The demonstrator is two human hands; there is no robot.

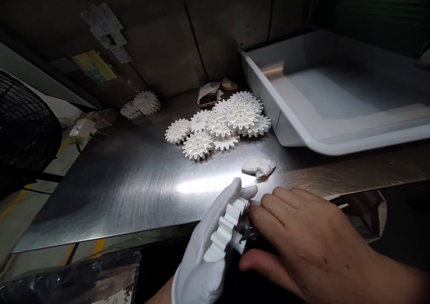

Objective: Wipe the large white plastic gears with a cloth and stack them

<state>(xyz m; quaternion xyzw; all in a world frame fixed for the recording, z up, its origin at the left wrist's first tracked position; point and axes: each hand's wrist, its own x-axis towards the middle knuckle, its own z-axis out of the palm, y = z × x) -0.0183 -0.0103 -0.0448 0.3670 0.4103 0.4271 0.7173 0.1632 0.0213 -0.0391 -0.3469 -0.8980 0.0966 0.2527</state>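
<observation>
Catalogued from the head camera: one brushed stainless-steel counter point(101, 196), running diagonally across the view. Next, one white plastic tray point(349, 145), rectangular with a wide rim, standing at the counter's far right. One fan with a black wire guard point(25, 129) stands off the counter's left edge. Mid-counter, a heap of white plastic gears point(242, 116) lies overlapping, about nine pieces, spoked and toothed, just beside the tray's corner.

Nearest the camera, one left hand point(198, 263) in a white fabric glove and one bare right hand point(302, 232). Between them, at the counter's near edge, sits one white plastic gear point(223, 232), seen edge-on with its square teeth facing up and left. The gloved fingers point(231, 196) are closed around its rim, holding it firmly. The bare fingers point(272, 207) curl over its far side, nearly closed, touching the gear. Whether they pinch it or the tool is hidden.

Pressed against the gear's rim, one small dark metal tool point(247, 228), partly blurred, type uncertain. Just beyond the hands, one crumpled white cloth point(258, 166) lies on the steel, apart from the heap.
</observation>
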